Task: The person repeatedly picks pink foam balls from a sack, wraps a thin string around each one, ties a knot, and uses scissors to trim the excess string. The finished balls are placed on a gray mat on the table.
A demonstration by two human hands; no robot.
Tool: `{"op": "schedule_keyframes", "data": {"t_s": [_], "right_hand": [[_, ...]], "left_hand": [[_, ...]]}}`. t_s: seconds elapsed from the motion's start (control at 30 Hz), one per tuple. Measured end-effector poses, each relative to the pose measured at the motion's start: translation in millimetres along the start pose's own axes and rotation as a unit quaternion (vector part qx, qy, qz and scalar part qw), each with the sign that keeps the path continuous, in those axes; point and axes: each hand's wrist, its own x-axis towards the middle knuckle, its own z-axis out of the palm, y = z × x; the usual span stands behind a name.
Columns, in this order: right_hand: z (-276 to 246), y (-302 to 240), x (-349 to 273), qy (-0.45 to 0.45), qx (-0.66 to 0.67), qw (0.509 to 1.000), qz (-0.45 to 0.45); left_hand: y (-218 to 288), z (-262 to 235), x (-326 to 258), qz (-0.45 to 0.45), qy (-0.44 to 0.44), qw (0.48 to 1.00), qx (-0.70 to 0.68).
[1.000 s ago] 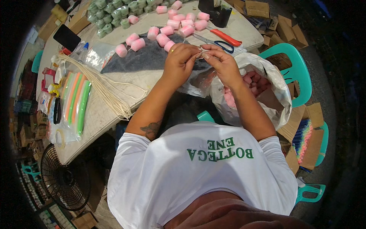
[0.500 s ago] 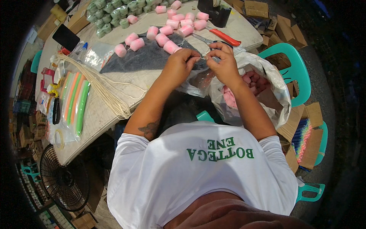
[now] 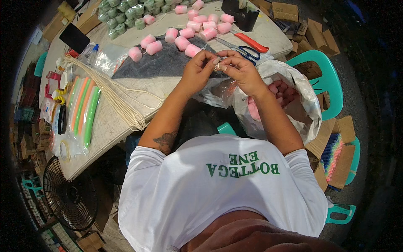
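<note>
Over the near edge of the table my left hand (image 3: 198,72) and right hand (image 3: 244,74) meet, thumbs and fingertips pinched together. Between them is a short length of off-white cord (image 3: 217,66), bunched as a small loop or knot; its exact shape is partly hidden by the fingers. Just beyond my left hand a pink cylinder (image 3: 192,51) lies on a dark grey cloth (image 3: 168,63). Several more such cylinders are scattered behind it, some with pale strings. Scissors with dark blue handles (image 3: 249,53) rest beyond my right hand, beside a red-handled cutter (image 3: 252,43).
A white sack (image 3: 308,98) with pink pieces stands under my right forearm. Left on the table (image 3: 111,138) are a bundle of cords (image 3: 111,96) and bagged coloured tubes (image 3: 82,109). Wrapped green cylinders (image 3: 130,14) fill the back. A black fan (image 3: 70,193) and a teal chair (image 3: 333,84) flank me.
My hands have drawn closer together, my right hand shifting a little left. The cord between them now shows as a small bunched loop, and the scissors' handles are more exposed.
</note>
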Motion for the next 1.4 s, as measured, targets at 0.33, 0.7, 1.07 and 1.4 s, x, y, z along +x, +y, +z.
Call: {"op": "schedule_keyframes", "data": {"t_s": [0.33,0.7,1.07,1.4], "right_hand": [[10.5,1.8,-2.5,0.119,-0.357,0.892,-0.252],[-0.4,-8.0,-3.6,-0.014,0.095,0.992,0.08],[16.3,8.0,-6.3,0.129,-0.258,0.945,-0.155],[17.9,-1.2,-8.1,0.147,-0.382,0.881,-0.239]], "left_hand": [[-8.7,12.2,-3.1,0.013,0.04,0.996,-0.076],[-19.6,0.4,-7.6,-0.046,-0.068,0.985,-0.154],[-17.9,8.1,-7.0,-0.086,-0.012,0.986,-0.143],[-7.9,14.7,-8.2,-0.088,0.017,0.985,-0.149]]}}
